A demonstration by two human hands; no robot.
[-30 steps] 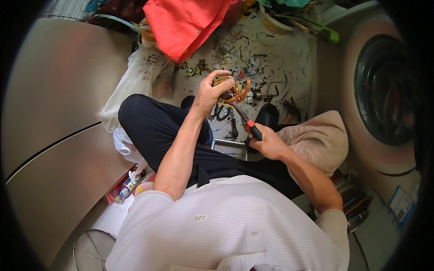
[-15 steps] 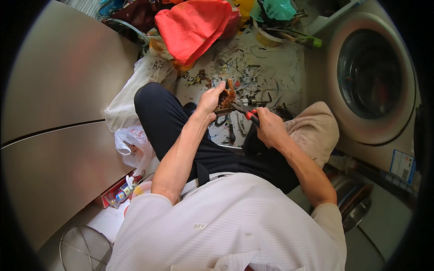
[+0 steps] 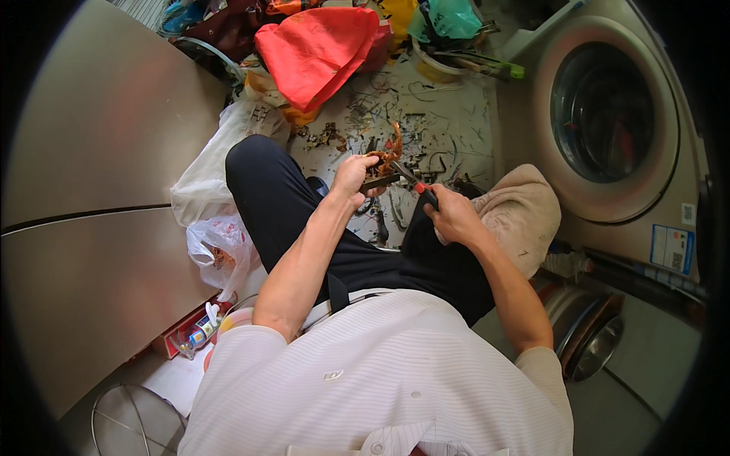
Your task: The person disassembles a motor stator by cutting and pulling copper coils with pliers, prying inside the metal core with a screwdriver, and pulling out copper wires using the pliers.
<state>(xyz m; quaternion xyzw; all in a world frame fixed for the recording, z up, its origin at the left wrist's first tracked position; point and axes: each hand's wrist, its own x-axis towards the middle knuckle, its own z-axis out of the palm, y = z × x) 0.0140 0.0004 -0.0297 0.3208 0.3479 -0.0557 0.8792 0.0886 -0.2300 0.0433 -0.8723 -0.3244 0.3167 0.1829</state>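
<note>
My left hand point(image 3: 353, 179) is closed around a dark metal part wound with copper wire point(image 3: 380, 161), held above the floor between my legs. A loose bunch of copper strands point(image 3: 396, 140) sticks up from its far side. My right hand point(image 3: 454, 216) grips pliers point(image 3: 420, 188) with red and black handles. Their jaws reach to the copper winding from the right; whether they are clamped on a strand is too small to tell. Wire ends and small metal scraps point(image 3: 414, 125) lie scattered on the floor beyond my hands.
A red cloth bag point(image 3: 315, 53) and a tub point(image 3: 437, 67) lie beyond the scraps. To the right stand a washing machine point(image 3: 677, 152) and a beige cloth point(image 3: 525, 216) over my knee. Plastic bags point(image 3: 220, 247) and a large metallic panel point(image 3: 99, 152) are at my left.
The copper strands now stand up higher from the part, pulled away from the winding. The pliers and my right hand have shifted slightly downward, and the whole view has turned a little.
</note>
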